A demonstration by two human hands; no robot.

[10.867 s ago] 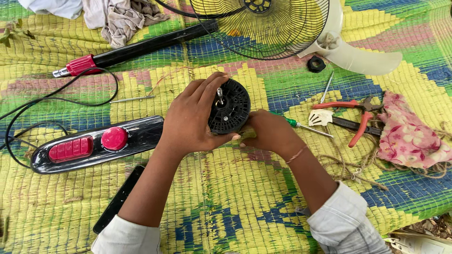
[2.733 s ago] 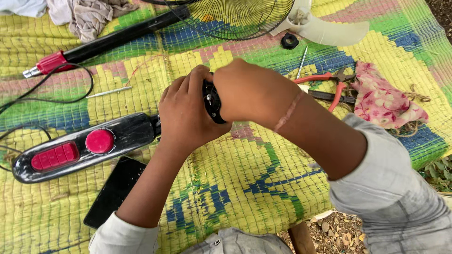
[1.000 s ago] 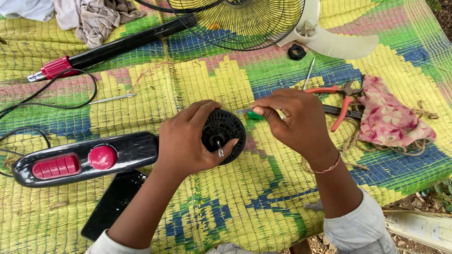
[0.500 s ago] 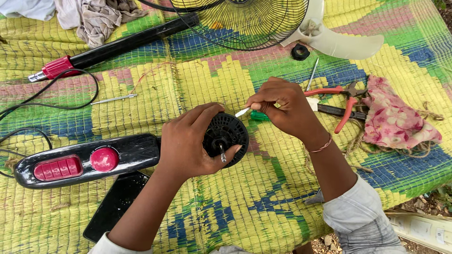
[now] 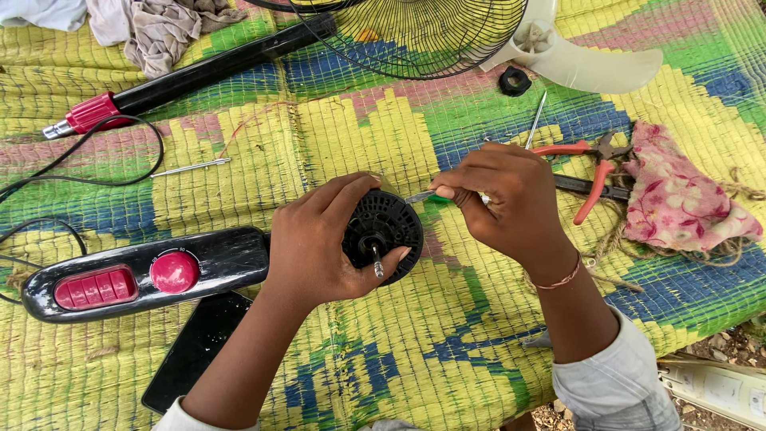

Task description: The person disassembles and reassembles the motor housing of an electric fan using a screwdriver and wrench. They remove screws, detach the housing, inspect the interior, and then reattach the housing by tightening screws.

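Pliers (image 5: 589,172), pink cloth (image 5: 678,203) nr right hand (image 5: 511,203)

A single head-worn camera looks almost straight down, from close above, at a yellow, green and blue woven mat (image 5: 239,152); the wearer's forearms enter from the bottom edge, and a black wire fan grille (image 5: 415,36) is cut off at the top
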